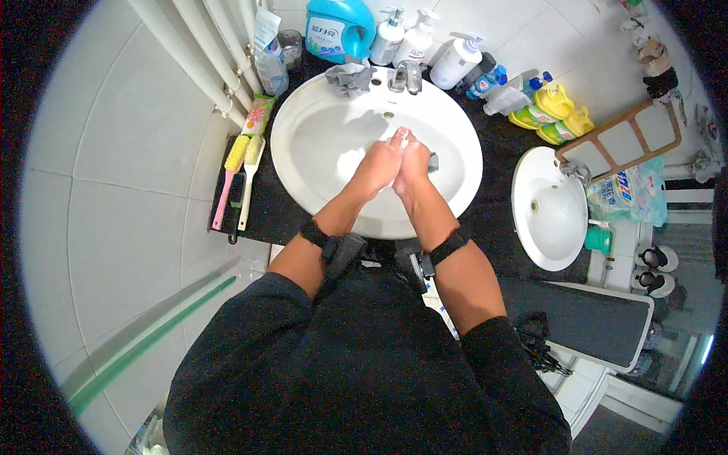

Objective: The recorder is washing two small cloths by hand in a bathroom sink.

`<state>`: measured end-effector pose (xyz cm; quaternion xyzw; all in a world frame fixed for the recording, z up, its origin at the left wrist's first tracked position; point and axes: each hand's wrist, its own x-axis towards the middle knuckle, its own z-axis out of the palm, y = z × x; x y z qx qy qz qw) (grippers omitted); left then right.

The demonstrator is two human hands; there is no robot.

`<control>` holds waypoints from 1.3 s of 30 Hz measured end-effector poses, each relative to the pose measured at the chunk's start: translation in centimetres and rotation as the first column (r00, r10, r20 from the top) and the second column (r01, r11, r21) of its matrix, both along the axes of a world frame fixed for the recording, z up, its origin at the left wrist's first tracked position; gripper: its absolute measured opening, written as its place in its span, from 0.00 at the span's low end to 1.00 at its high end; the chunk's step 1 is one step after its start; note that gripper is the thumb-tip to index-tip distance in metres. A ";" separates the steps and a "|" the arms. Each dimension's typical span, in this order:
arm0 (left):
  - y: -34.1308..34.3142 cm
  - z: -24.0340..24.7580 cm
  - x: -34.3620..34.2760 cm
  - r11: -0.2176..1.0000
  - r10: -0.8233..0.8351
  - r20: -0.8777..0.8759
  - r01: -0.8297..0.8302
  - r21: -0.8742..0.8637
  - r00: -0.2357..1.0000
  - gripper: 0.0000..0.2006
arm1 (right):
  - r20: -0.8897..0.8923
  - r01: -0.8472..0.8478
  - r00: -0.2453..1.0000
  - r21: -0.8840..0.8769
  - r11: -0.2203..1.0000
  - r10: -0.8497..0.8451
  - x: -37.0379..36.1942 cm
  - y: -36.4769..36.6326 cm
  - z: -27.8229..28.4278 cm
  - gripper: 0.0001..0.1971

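Note:
My left hand [379, 164] and my right hand [413, 163] are pressed together over the white oval sink [303, 171]. The fingers of both are curled, with a little white, like lather, showing between them. What lies inside the grip, if anything, is hidden. Just past my right hand a small grey piece, like cloth, [433, 161] shows against the basin. A chrome faucet [407, 76] stands at the sink's far rim, and a crumpled grey cloth [349, 79] lies on the rim to its left.
Behind the sink stand a blue jug [339, 30], white pump bottles [417, 36] and yellow bottles [547, 106]. Two brushes [231, 182] lie on the dark counter at left. A second sink [550, 208] is at right, with a wood-framed rack [622, 140] beside it.

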<state>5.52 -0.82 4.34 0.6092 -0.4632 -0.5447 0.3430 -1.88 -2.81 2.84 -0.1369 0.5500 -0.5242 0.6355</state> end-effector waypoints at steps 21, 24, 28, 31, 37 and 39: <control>-0.5 -2.5 3.8 0.864 0.445 -0.812 -0.421 0.277 0.378 0.15 | 0.346 0.118 0.935 -0.095 0.989 -0.078 -2.0 0.4 1.8 0.24; 0.0 -0.8 1.8 0.905 0.381 -0.920 -0.242 0.350 0.094 0.14 | -0.150 -0.091 0.987 -0.267 0.959 0.052 -0.4 1.1 1.9 0.20; 1.0 -1.2 0.9 0.934 0.353 -0.935 -0.075 0.349 0.048 0.15 | -0.890 -0.538 0.450 -0.337 0.773 -0.074 1.4 2.0 2.3 0.14; 1.4 -0.5 0.3 0.918 0.398 -0.902 -0.075 0.390 0.166 0.16 | -0.852 -0.529 0.523 -0.348 0.774 -0.025 0.4 0.9 2.0 0.15; 1.1 -2.0 -0.2 0.958 0.284 -0.958 0.022 0.285 0.028 0.15 | -0.825 -0.836 0.011 -0.318 0.448 -0.565 -1.5 1.8 -2.7 0.23; 1.2 -3.7 -0.3 0.939 0.340 -0.926 -0.013 0.343 0.162 0.15 | -0.994 -0.818 -0.078 0.108 0.565 0.077 -1.0 0.9 0.6 0.26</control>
